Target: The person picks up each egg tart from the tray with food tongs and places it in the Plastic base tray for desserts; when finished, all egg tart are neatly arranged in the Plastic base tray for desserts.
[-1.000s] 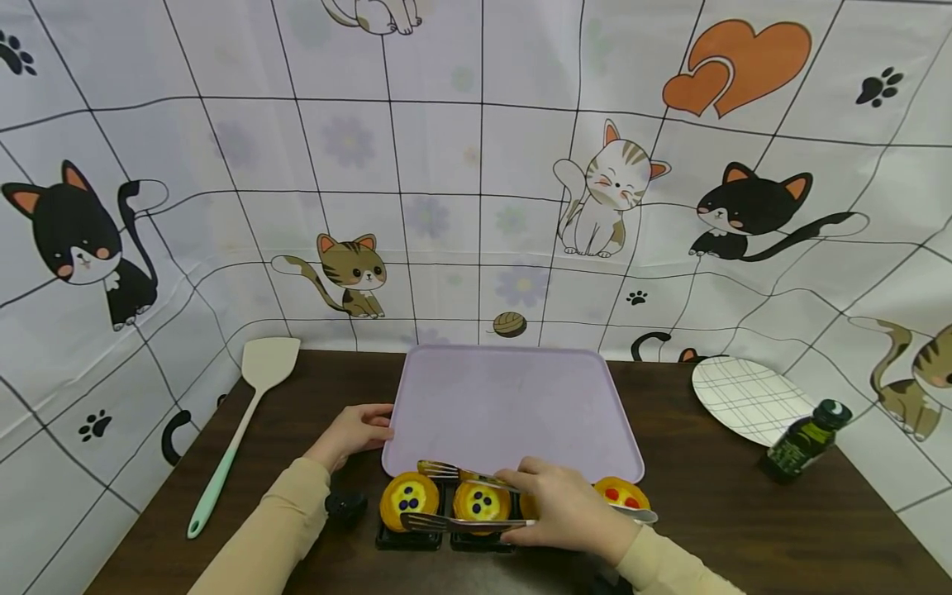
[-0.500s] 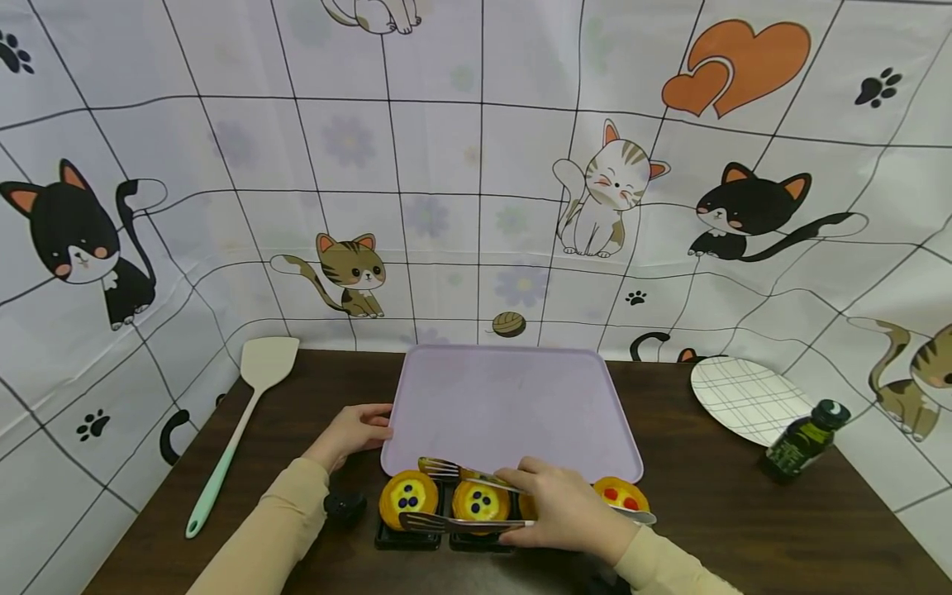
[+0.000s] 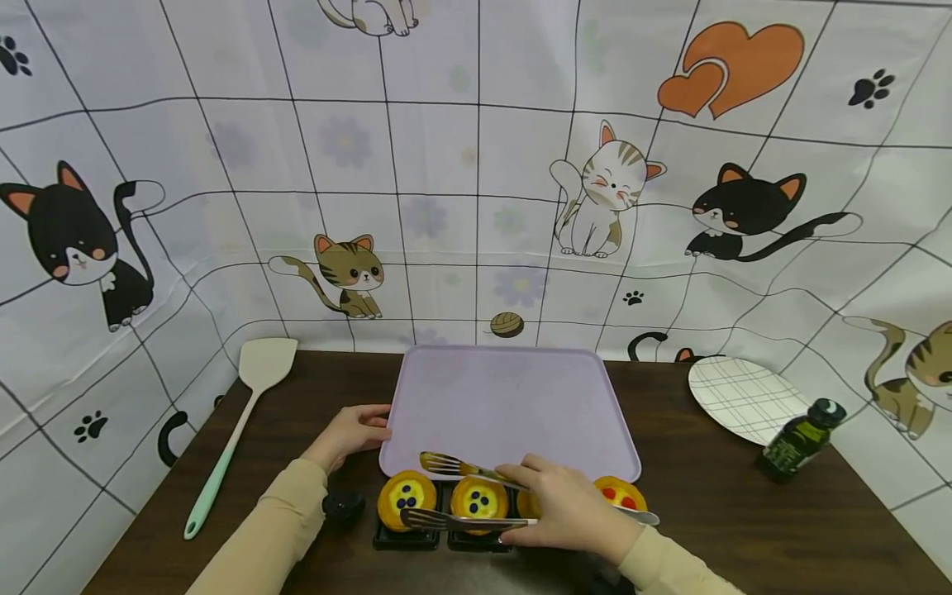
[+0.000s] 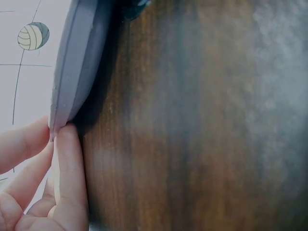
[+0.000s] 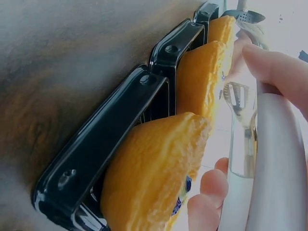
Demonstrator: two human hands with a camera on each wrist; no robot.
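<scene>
My left hand [image 3: 352, 438] pinches the rim of a pale lilac tray [image 3: 513, 405] at its near left side; the left wrist view shows thumb and fingers on either side of the tray edge [image 4: 72, 72]. My right hand [image 3: 561, 508] holds metal tongs [image 3: 468, 524] with pale handles [image 5: 279, 159]. Their slotted arms are spread apart and point left, passing above and below a round tart [image 3: 479, 501] topped with blueberries. Another blueberry tart [image 3: 406, 501] sits to its left. A third tart is mostly hidden by my right hand, and a red-topped tart [image 3: 621, 494] shows beyond it.
Black holders [image 3: 407, 539] stand under the tarts, close to the tray's near edge. A spatula [image 3: 241, 430] with a mint handle lies at the left. On the right are a white checked plate [image 3: 747, 401] and a dark green bottle [image 3: 802, 442]. A cat-print sheet [image 3: 446, 165] hangs behind.
Both hands keep their places and holds. The view shifts very slightly; the tarts and the tray stay where they are.
</scene>
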